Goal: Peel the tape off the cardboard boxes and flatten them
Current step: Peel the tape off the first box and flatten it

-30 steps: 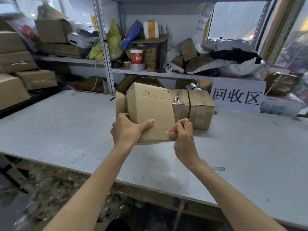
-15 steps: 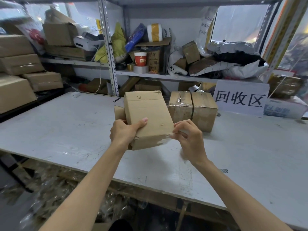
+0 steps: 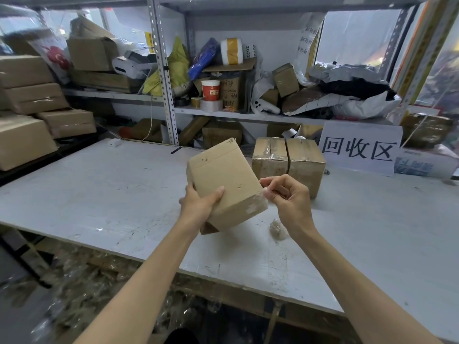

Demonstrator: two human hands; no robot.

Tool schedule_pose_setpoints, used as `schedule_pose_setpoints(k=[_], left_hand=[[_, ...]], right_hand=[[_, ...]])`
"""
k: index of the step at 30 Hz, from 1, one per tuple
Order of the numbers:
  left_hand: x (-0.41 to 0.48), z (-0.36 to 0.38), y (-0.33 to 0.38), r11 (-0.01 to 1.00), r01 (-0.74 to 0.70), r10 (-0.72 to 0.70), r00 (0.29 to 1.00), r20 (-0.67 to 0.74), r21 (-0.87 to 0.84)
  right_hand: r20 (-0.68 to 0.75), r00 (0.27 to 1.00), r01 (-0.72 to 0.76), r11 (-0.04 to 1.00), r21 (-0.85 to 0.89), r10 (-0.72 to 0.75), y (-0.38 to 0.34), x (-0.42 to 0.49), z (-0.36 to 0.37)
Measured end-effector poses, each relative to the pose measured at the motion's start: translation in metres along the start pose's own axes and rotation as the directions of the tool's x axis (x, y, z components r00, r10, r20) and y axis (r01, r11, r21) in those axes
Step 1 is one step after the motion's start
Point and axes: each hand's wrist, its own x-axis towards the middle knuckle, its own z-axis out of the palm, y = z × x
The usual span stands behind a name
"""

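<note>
The box [image 3: 223, 180] is up in the air over the middle of the tabletop [image 3: 99, 194]. It does not touch the tabletop. It is tilted, with one corner pointing down.

The left hand [image 3: 200, 203] holds the box at its lower left side. The thumb lies flat on the front of the box. The other fingers curl around behind it, mostly hidden.

The right hand [image 3: 291, 201] is at the right corner of the box. Its thumb and first finger press together and pinch a bit of clear tape [image 3: 258, 200] that sticks to that corner. The other fingers curl in loosely.

A small ball of used tape [image 3: 277, 228] lies on the tabletop, just under the right wrist and near the box.

A second box [image 3: 289, 161] sits on the tabletop near the far edge. It has shiny tape around it and a split down the middle of its top. A white sign [image 3: 360, 150] with big black marks stands just beside it, on the right.

Behind the tabletop is a shelf [image 3: 248, 116] full of boxes, bags and a red cup [image 3: 210, 90].
</note>
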Motion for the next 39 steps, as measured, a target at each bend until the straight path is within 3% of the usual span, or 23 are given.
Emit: schedule_pose_setpoints(k=[2, 3, 6, 9, 14, 17, 19, 21, 25, 27, 31, 33, 36, 39], left_hand=[[-0.001, 0.006, -0.002, 0.927, -0.163, 0.180, 0.983, -0.020, 0.337], [-0.003, 0.010, -0.001, 0.866, -0.271, 0.268, 0.961, 0.067, 0.421], [-0.006, 0.019, 0.002, 0.810, -0.457, 0.300, 0.861, 0.410, 0.368], [-0.004, 0.020, 0.004, 0.759, -0.514, 0.400, 0.852, 0.337, 0.400], [0.005, 0.006, 0.010, 0.781, -0.502, 0.467, 0.865, 0.185, 0.372], [0.004, 0.001, 0.006, 0.748, -0.536, 0.481, 0.844, 0.236, 0.393], [0.001, 0.005, -0.001, 0.765, -0.528, 0.488, 0.849, 0.203, 0.369], [0.000, 0.009, -0.007, 0.782, -0.515, 0.497, 0.855, 0.149, 0.351], [0.002, 0.008, -0.009, 0.776, -0.523, 0.518, 0.847, 0.115, 0.352], [0.004, 0.001, -0.013, 0.784, -0.509, 0.510, 0.854, 0.099, 0.354], [0.007, -0.018, -0.020, 0.804, -0.470, 0.465, 0.879, 0.108, 0.365], [0.005, -0.018, -0.017, 0.757, -0.503, 0.502, 0.856, 0.120, 0.418], [0.001, -0.009, -0.010, 0.567, -0.636, 0.610, 0.751, 0.252, 0.523], [0.001, -0.003, -0.011, 0.516, -0.625, 0.553, 0.765, 0.329, 0.586]], right_hand=[[0.005, 1.000, 0.000, 1.000, 0.003, 0.000, 0.001, -0.001, 0.004], [0.012, 1.000, -0.003, 1.000, 0.006, 0.003, 0.001, -0.002, 0.007], [0.054, 0.998, -0.020, 1.000, 0.014, 0.019, 0.000, -0.002, 0.013], [0.145, 0.989, -0.043, 0.999, 0.026, 0.039, -0.001, -0.001, 0.011], [-0.106, 0.992, -0.087, 0.986, -0.143, 0.073, 0.008, 0.001, 0.001], [-0.066, 0.993, -0.107, 0.967, -0.231, 0.094, 0.013, 0.001, 0.000], [0.024, 0.994, -0.104, 0.976, -0.191, 0.110, 0.012, -0.001, 0.005], [0.102, 0.991, -0.058, 0.965, -0.257, 0.087, 0.009, -0.003, 0.011], [0.033, 0.999, 0.014, 0.929, -0.371, -0.002, 0.007, 0.000, 0.017], [0.013, 1.000, -0.004, 0.941, -0.339, 0.009, 0.010, 0.000, 0.016], [-0.037, 0.989, -0.142, 0.986, -0.083, 0.140, 0.013, -0.005, 0.017], [-0.049, 0.989, -0.141, 0.986, -0.086, 0.137, 0.014, -0.003, 0.020], [-0.005, 0.995, -0.102, 0.985, -0.141, 0.102, 0.009, -0.002, 0.023], [0.070, 0.994, -0.070, 0.976, -0.207, 0.086, 0.006, -0.003, 0.020]])
